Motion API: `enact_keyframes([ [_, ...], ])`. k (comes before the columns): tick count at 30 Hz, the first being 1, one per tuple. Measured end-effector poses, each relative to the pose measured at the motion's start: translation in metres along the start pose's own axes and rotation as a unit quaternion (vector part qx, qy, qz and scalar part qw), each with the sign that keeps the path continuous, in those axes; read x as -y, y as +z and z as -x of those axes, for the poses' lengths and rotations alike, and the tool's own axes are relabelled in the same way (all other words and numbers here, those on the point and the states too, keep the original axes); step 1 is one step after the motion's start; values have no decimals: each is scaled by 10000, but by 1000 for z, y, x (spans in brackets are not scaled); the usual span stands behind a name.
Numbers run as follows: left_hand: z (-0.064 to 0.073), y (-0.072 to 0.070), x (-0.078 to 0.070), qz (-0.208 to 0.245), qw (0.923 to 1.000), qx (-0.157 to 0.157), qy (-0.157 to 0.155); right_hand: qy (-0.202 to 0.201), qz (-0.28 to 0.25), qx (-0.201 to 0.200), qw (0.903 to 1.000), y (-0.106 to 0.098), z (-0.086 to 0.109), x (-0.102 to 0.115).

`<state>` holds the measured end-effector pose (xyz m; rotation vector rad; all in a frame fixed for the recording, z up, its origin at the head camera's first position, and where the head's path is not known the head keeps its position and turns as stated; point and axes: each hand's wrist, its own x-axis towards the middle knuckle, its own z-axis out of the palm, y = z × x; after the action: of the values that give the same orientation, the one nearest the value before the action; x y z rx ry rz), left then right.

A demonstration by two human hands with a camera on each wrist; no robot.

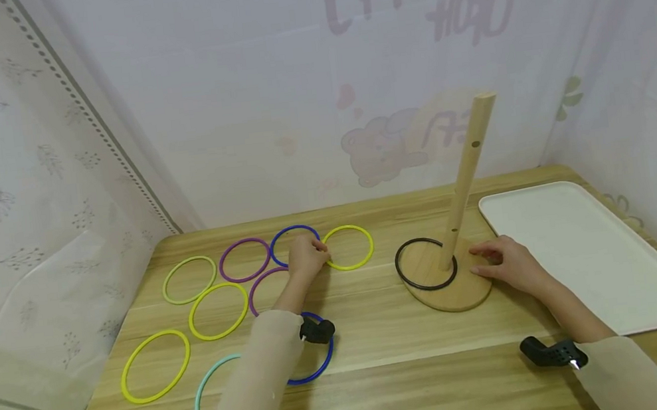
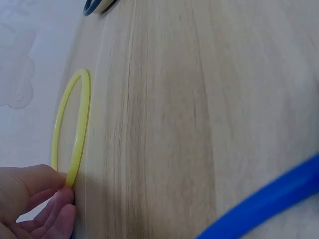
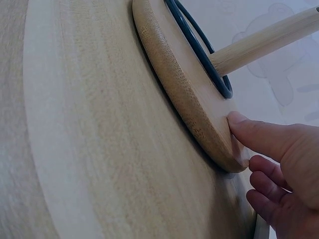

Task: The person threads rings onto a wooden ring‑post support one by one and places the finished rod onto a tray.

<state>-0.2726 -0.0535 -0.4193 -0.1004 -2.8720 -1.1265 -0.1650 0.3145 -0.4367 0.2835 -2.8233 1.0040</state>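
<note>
At the back of the table my left hand (image 1: 305, 257) pinches the near-left edge of a yellow ring (image 2: 82, 129) between thumb and fingers. That ring appears to lie on or just above the wood. To the right stands a wooden peg stand with an upright post (image 1: 465, 177) on a round base (image 1: 459, 299). Around the post's foot lies a black ring (image 3: 199, 52), resting on the base. My right hand (image 1: 512, 266) grips the base's right rim, its thumb on top and its fingers at the edge, as the right wrist view shows.
Several rings lie around my left arm, including a purple ring (image 1: 222, 269), a yellow ring (image 1: 247, 300), a light-blue ring (image 1: 197, 406) and a blue ring (image 1: 332, 351). A white tray (image 1: 598, 250) is at the right. Fabric (image 1: 234, 108) hangs behind the table.
</note>
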Motion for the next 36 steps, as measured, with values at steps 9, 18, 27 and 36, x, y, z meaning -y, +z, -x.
enact_keyframes([
  [9,2,1,-4,-132,9989,-207,-406,-6,-57,18,10000,-1,-2,1],
  [18,3,-3,-2,169,9990,-144,-386,9,-17,19,10000,0,-3,0],
  [27,7,-12,-5,1034,9944,197,-120,-14,-28,-38,10000,0,-1,1],
  [36,7,-27,-18,2020,9741,928,-413,4,9,-3,10000,0,1,-1],
])
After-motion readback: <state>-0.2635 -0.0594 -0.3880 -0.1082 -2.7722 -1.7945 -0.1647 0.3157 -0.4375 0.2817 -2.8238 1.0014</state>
